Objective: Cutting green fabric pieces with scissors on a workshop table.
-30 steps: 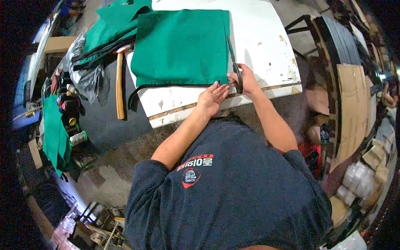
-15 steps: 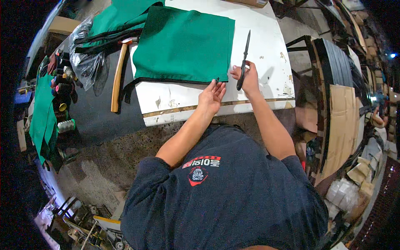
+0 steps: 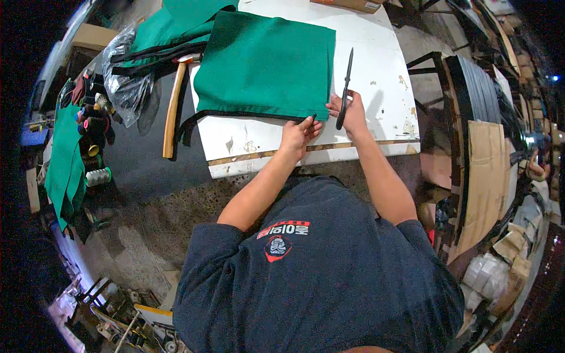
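Observation:
A green fabric panel (image 3: pixel 268 67) lies on the white tabletop, with a black strip (image 3: pixel 253 114) along its near edge. My left hand (image 3: pixel 300 135) is closed at the near right corner, thumb and fingers pinching the edge beside a small dark piece at the strip's end. Just right of that corner, my right hand (image 3: pixel 351 115) is closed around a pair of black scissors (image 3: pixel 346 88). The blades look shut and point away from me. My right fingertips are close to the panel's right edge; whether they touch it I cannot tell.
A hammer (image 3: pixel 173 112) with a wooden handle lies left of the panel on a dark surface. Beyond it are more green fabric (image 3: pixel 162 29) and a clear plastic bag (image 3: pixel 126 82). Several thread spools (image 3: pixel 97 178) stand far left. Flattened cardboard (image 3: pixel 482 182) leans at the right.
The view has shifted slightly. My left hand's fingers have curled in more at the fabric's corner. The scissors stay in my right hand, close to the same place.

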`<action>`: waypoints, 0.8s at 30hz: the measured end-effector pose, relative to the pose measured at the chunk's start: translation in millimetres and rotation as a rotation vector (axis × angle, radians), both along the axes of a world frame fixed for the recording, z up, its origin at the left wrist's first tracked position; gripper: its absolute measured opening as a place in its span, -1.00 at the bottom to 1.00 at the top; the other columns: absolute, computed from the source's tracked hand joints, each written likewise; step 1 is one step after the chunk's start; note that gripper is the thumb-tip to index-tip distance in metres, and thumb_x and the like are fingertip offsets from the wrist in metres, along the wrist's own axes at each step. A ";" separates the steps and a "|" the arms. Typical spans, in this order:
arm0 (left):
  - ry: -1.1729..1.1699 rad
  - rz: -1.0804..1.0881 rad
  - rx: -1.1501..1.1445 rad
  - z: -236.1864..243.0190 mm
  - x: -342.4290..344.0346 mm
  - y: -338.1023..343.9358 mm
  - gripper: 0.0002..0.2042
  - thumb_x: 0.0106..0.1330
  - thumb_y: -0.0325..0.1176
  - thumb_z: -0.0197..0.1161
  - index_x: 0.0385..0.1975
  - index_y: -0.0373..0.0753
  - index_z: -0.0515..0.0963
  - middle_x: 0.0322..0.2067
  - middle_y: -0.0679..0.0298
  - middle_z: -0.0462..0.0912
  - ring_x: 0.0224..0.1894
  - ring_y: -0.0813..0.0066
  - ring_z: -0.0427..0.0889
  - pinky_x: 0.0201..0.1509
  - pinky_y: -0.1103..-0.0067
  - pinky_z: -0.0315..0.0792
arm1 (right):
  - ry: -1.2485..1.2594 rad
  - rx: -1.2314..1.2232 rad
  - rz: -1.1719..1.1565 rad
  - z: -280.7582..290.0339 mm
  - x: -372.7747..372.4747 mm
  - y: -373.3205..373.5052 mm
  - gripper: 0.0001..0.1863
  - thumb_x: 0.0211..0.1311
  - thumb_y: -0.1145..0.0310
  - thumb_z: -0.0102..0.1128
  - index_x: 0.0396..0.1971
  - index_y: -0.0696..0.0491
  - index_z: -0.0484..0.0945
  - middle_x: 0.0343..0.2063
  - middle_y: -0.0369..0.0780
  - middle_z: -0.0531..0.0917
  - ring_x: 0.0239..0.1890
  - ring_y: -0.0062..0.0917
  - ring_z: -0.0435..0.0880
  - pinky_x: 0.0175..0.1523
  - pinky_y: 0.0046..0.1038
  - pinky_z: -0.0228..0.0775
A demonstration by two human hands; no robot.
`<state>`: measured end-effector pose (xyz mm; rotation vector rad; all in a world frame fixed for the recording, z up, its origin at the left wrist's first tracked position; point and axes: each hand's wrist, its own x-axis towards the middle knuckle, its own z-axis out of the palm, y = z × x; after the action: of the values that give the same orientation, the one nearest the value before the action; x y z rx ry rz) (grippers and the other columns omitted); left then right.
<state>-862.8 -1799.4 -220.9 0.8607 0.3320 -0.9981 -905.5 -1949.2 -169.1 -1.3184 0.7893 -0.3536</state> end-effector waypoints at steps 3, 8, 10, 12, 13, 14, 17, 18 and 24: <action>-0.070 -0.067 -0.038 1.9 1.3 7.5 -0.86 0.30 -0.41 0.10 -0.26 -0.37 0.43 -0.31 0.12 0.56 -0.25 0.29 0.60 -0.22 0.49 0.52 | -0.018 0.057 -0.031 1.0 -3.7 0.5 -0.39 0.10 0.27 0.30 -0.01 0.18 0.11 -0.36 -0.11 0.56 -0.42 -0.49 0.62 -0.44 -0.51 0.47; -0.094 -0.174 -0.083 -1.9 5.2 10.3 -0.81 0.32 -0.42 0.06 -0.18 -0.40 0.41 -0.25 0.09 0.56 -0.20 0.28 0.60 -0.17 0.45 0.53 | 0.023 0.185 -0.068 1.1 -8.8 -1.3 -0.39 0.10 0.28 0.30 -0.02 0.15 0.10 -0.37 -0.12 0.55 -0.45 -0.48 0.61 -0.47 -0.44 0.47; -0.120 -0.212 -0.081 -5.9 6.4 12.1 -0.80 0.33 -0.41 0.04 -0.15 -0.41 0.40 -0.24 0.08 0.56 -0.20 0.27 0.60 -0.17 0.44 0.53 | 0.040 0.212 -0.075 1.6 -10.1 -0.8 -0.39 0.09 0.28 0.31 -0.02 0.15 0.10 -0.38 -0.12 0.55 -0.46 -0.49 0.60 -0.47 -0.43 0.46; -0.144 -0.247 -0.079 -7.0 7.3 13.7 -0.78 0.34 -0.41 0.03 -0.13 -0.42 0.39 -0.23 0.08 0.56 -0.19 0.27 0.60 -0.17 0.44 0.53 | 0.044 0.213 -0.124 6.5 -10.8 4.6 -0.37 0.07 0.29 0.32 0.00 0.17 0.11 -0.38 -0.13 0.54 -0.47 -0.50 0.59 -0.48 -0.44 0.44; -0.144 -0.256 -0.064 -7.6 7.5 14.6 -0.78 0.35 -0.40 0.01 -0.13 -0.43 0.38 -0.23 0.08 0.56 -0.19 0.27 0.60 -0.16 0.43 0.53 | 0.043 0.215 -0.128 3.4 -10.6 3.2 -0.37 0.07 0.29 0.32 0.00 0.17 0.11 -0.38 -0.13 0.54 -0.47 -0.50 0.59 -0.48 -0.44 0.44; -0.142 -0.268 -0.049 -5.9 6.9 15.0 -0.77 0.36 -0.40 0.00 -0.12 -0.43 0.38 -0.22 0.08 0.56 -0.20 0.26 0.60 -0.16 0.43 0.53 | 0.064 0.182 -0.109 0.4 -11.1 1.3 -0.36 0.06 0.33 0.33 0.01 0.18 0.11 -0.38 -0.13 0.54 -0.47 -0.50 0.59 -0.45 -0.46 0.44; -0.036 -0.234 -0.028 -0.6 4.4 10.2 -0.78 0.36 -0.38 0.00 -0.14 -0.42 0.38 -0.21 0.07 0.55 -0.15 0.25 0.58 -0.13 0.42 0.51 | 0.044 0.076 -0.041 -7.1 -15.6 2.1 -0.34 0.00 0.41 0.35 0.03 0.21 0.14 -0.35 -0.14 0.53 -0.43 -0.50 0.58 -0.38 -0.48 0.45; -0.034 -0.238 -0.027 1.5 3.1 8.4 -0.78 0.36 -0.38 0.00 -0.14 -0.42 0.38 -0.21 0.07 0.55 -0.15 0.25 0.58 -0.13 0.42 0.51 | 0.004 0.000 0.015 -8.0 -16.4 3.8 -0.33 -0.03 0.45 0.36 0.04 0.22 0.16 -0.32 -0.14 0.54 -0.39 -0.49 0.58 -0.34 -0.49 0.47; 0.255 -0.083 -0.028 8.8 -3.0 -2.5 -0.81 0.30 -0.38 0.11 -0.22 -0.38 0.43 -0.24 0.13 0.57 -0.19 0.29 0.59 -0.11 0.46 0.52 | 0.060 -0.095 0.019 -10.8 -19.0 7.8 -0.33 -0.12 0.53 0.37 0.03 0.21 0.20 -0.33 -0.18 0.54 -0.37 -0.53 0.56 -0.34 -0.51 0.46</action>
<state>-865.8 -1801.9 -212.1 0.7267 0.5005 -1.1908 -924.5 -1941.4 -179.9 -1.4307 0.8177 -0.3409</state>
